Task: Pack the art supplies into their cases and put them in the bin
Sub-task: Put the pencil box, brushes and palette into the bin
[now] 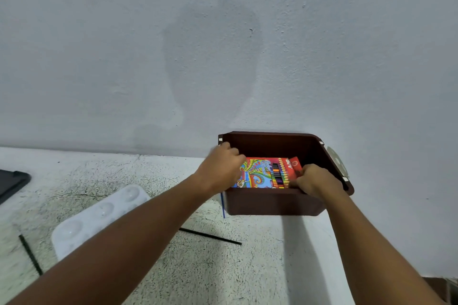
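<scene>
While both hands are lowering the colored-pencil box (267,173) into the brown bin (272,203) | left hand (221,168) and right hand (314,180) are gripping its ends | risk: box is jamming tilted against bin walls; bin is sitting near counter (173,267) edge.

Dark brown bin (272,203); red, swirl-patterned multicolour pencil box (266,172); white palette (81,220); speckled white table (198,267).
</scene>
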The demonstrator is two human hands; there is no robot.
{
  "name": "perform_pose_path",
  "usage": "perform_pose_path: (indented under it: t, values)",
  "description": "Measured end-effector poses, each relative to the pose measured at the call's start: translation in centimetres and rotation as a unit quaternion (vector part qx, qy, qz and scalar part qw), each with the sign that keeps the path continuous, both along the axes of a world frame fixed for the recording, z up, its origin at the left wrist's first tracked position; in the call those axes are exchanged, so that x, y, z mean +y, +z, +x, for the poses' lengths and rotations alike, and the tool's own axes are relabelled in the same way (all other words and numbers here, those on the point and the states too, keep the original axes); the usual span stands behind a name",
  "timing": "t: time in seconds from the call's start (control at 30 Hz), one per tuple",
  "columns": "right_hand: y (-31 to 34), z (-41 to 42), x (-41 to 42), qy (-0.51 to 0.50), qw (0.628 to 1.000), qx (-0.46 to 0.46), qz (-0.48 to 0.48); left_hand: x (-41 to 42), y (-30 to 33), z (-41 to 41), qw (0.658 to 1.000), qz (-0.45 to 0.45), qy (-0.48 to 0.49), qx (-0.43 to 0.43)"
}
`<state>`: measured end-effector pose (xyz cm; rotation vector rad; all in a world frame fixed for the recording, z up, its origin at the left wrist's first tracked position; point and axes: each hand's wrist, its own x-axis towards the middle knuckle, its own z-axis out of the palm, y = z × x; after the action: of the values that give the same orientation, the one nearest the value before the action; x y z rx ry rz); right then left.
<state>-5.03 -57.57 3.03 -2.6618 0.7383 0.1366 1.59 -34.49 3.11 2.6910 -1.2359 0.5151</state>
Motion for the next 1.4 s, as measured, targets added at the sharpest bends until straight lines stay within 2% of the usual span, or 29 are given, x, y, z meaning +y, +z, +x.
perform_pose_path:
  t: [0.1,0.17,0.27,0.33,0.4,0.5,0.63,0.77,0.9,1.0,1.1,1.27,1.33,1.4]
  values:
    - [-0.1,0.0,0.0,-0.014,1.0,-0.003,-0.013,2.8,0.1,0.1,0.983,-0.171,0.047,0.051]
    - [-0.2,0.1,-0.1,-0.022,1.0,0.0,-0.021,5.7,-0.2,0.3,0.969,-0.202,0.095,0.106]
    - [0.0,0.2,0.0,-0.033,0.999,-0.007,-0.024,9.6,-1.3,-0.3,0.96,-0.123,0.122,0.22]
    - [-0.1,0.4,0.7,-0.039,0.998,-0.021,-0.049,11.4,-2.6,-1.3,0.952,-0.07,0.096,0.281]
    - [-0.1,0.5,2.3,-0.036,0.992,-0.035,-0.113,12.3,-4.4,-2.7,0.951,-0.03,0.049,0.304]
    - [0.1,0.6,5.7,-0.006,0.984,-0.099,-0.149,12.2,-7.3,-4.5,0.957,0.011,-0.006,0.29]
    - [-0.5,0.9,12.2,0.112,0.964,-0.232,-0.07,12.9,-9.8,-5.3,0.979,0.033,-0.023,0.198]
    - [-1.2,1.2,16.1,0.138,0.968,-0.205,-0.045,15.2,-10.4,-5.1,0.99,-0.001,-0.069,0.125]
    - [-1.0,1.4,16.9,0.132,0.97,-0.199,-0.035,19.2,-8.5,-3.8,0.997,-0.041,-0.031,0.065]
    - [-0.8,1.6,17.6,0.133,0.972,-0.192,-0.038,23.5,-8.2,-1.9,0.994,-0.07,0.034,0.078]
    - [-0.6,1.6,18.6,0.127,0.972,-0.195,-0.032,27.3,-9.0,-0.8,0.982,-0.076,0.116,0.127]
    - [-0.7,1.8,21.2,0.124,0.974,-0.188,-0.032,30.6,-10.0,-0.3,0.96,-0.105,0.187,0.181]
    - [-0.6,1.8,22.4,0.1,0.977,-0.175,-0.071,31.5,-10.2,-0.1,0.952,-0.119,0.205,0.195]
    - [-0.3,1.7,24.0,0.084,0.963,-0.183,-0.178,32.5,-10.1,-0.1,0.947,-0.126,0.214,0.201]
